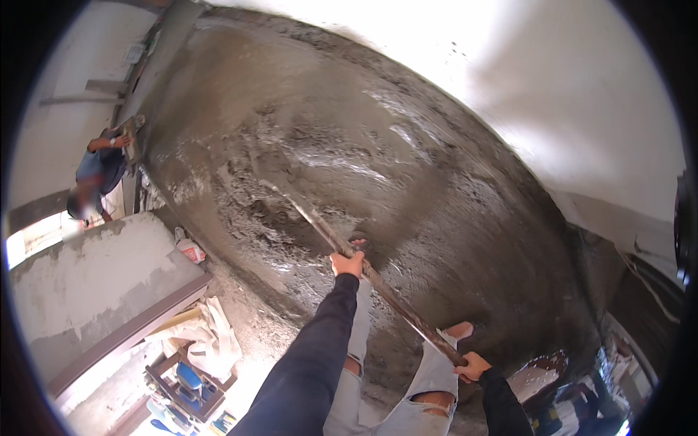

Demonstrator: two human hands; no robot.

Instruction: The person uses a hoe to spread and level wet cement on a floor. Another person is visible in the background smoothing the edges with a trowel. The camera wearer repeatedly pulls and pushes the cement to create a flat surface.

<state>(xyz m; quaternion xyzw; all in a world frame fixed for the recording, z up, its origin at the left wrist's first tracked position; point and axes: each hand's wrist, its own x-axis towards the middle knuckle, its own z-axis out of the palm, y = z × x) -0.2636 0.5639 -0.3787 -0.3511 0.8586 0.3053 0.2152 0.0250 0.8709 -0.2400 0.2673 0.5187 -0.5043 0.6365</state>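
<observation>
A long-handled tool (pixel 398 304) slants across the middle of the view. My left hand (pixel 347 263) is wrapped round its shaft partway along, and my right hand (pixel 472 367) grips the near end, lower and to the right. The far end reaches into wet grey concrete (pixel 291 138), where I cannot make out any head. Rough clumps and shiny wet patches surround that end, with smoother concrete farther off and to the right. My bare feet, one of them (pixel 459 331) near the shaft, are at the wet surface.
At the far left a person (pixel 98 174) holds a flat trowel-like tool (pixel 131 142) by the concrete's edge. A low plastered wall (pixel 109 280), a wooden crate (pixel 156 372) with blue items, and crumpled sacking (pixel 218 338) lie left. A white wall (pixel 582 109) bounds the right.
</observation>
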